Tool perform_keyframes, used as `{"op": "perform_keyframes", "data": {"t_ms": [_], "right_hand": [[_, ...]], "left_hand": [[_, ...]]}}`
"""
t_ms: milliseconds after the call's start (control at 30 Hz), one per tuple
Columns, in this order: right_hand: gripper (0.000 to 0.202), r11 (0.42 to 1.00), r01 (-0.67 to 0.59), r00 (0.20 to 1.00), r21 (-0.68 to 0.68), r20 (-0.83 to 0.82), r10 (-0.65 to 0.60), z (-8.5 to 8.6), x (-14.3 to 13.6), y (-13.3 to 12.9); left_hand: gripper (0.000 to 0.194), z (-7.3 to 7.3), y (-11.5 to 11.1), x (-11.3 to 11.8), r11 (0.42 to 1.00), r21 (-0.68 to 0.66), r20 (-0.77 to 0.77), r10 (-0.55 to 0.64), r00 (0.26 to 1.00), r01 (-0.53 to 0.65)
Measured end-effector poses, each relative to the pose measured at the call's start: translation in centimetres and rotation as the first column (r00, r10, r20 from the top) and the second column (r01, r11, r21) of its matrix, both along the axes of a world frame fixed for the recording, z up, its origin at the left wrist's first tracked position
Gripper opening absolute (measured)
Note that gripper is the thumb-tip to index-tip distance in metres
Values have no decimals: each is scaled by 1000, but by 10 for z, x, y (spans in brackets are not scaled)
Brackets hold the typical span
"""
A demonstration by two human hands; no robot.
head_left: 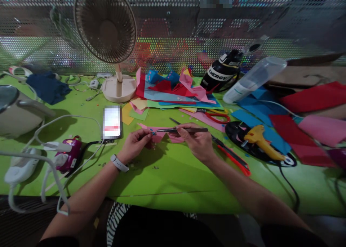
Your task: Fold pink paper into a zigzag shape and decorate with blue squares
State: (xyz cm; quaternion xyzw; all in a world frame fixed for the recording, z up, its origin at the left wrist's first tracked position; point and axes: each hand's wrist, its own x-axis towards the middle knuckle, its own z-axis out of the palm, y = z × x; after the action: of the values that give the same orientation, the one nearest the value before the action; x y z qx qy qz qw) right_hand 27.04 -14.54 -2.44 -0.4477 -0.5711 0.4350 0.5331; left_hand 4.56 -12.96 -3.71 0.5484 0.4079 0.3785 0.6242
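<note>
My right hand [198,140] grips a pair of dark tweezers [193,130], their bent silvery tip pointing left. That tip meets a tiny blue piece [153,133] at the fingertips of my left hand [136,142], which is closed in a pinch on it. Whether the piece is paper or felt is too small to tell. Behind and beneath the fingertips lies pink paper [177,138], partly hidden by my right hand. A grey band is around my left wrist. Just right of my right hand rests a red and black utility knife [234,157].
A glue gun [259,140] lies on a black disc at right, near red and blue sheets [300,139]. Scissors [217,116], a black bottle [223,70], and a fan [119,88] stand or lie farther back. A phone [111,122] and cabled purple adapter [69,155] are at left.
</note>
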Motion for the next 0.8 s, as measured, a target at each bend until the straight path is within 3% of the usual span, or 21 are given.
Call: {"op": "perform_keyframes", "data": {"t_ms": [667, 733, 800], "right_hand": [[31, 999, -2, 1000, -44, -29, 0, -1, -6, -3], [30, 999, 15, 999, -35, -35, -16, -1, -6, -3], [29, 999, 27, 999, -25, -41, -28, -1, -5, -3]], "left_hand": [[25, 2, -1, -1, 1000, 15, -87, 9, 996, -8], [26, 5, 0, -2, 998, 28, -99, 60, 993, -57], [26, 9, 3, -5, 982, 56, -120, 189, 975, -183]]}}
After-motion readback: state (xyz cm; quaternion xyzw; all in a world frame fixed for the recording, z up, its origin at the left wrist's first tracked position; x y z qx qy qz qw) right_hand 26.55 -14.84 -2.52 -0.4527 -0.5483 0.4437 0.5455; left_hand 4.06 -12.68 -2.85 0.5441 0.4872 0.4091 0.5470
